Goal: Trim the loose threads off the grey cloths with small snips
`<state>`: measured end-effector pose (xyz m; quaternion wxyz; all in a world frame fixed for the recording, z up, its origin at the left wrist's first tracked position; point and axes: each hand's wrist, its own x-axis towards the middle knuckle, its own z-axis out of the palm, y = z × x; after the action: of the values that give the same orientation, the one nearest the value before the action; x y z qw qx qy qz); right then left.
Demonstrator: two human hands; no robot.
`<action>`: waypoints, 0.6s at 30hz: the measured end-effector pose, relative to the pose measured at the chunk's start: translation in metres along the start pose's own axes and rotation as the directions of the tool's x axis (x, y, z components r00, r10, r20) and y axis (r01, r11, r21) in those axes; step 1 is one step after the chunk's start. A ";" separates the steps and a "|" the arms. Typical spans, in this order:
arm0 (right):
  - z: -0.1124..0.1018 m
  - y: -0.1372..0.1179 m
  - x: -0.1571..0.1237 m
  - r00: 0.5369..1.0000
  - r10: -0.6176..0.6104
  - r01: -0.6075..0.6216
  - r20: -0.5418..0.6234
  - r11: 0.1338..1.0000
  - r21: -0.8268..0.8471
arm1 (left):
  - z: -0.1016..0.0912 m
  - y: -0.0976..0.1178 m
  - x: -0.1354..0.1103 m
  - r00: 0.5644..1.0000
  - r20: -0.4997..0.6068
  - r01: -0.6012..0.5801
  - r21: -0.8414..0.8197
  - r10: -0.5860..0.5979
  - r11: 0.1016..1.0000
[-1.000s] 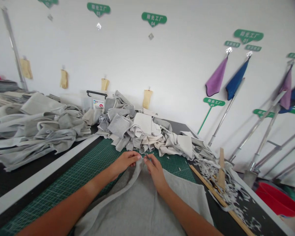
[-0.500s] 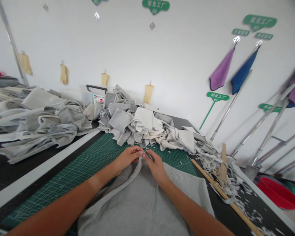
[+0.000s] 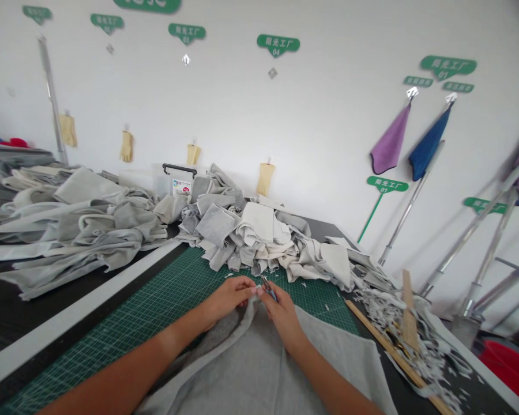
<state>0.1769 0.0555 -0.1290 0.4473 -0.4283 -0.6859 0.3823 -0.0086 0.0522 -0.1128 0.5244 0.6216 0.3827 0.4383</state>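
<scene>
A large grey cloth [image 3: 259,363] is spread in front of me over a green cutting mat [image 3: 155,305]. My left hand [image 3: 230,297] is closed in a pinch on the far edge of this cloth, where it is gathered up. Beside it, my right hand [image 3: 285,317] is closed around a small pair of thread snips [image 3: 268,288] with a bluish handle. The metal tips point up and left, close to the left fingertips and the pinched cloth. My fingers partly hide the tool and the edge.
Piles of grey cloth pieces [image 3: 216,225] lie beyond the mat, with more cloths [image 3: 86,225] at left. On the right are a wooden strip [image 3: 384,346], scissors [image 3: 395,340] and white scraps [image 3: 376,308]. A red basin [image 3: 508,363] and poles stand beyond the table.
The view has tilted upward, so everything sits lower in the picture. Both hands stay together at the cloth edge; more of the snips' metal shows above my right fingers.
</scene>
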 end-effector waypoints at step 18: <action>0.002 -0.018 -0.008 1.000 -0.019 0.018 0.011 1.000 0.003 | 0.000 0.011 -0.003 0.999 -0.054 -0.004 0.044 0.006 0.999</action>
<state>0.1727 0.0418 -0.1157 0.4476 -0.4192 -0.6917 0.3814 -0.0093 0.0482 -0.1026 0.4990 0.6218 0.4048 0.4478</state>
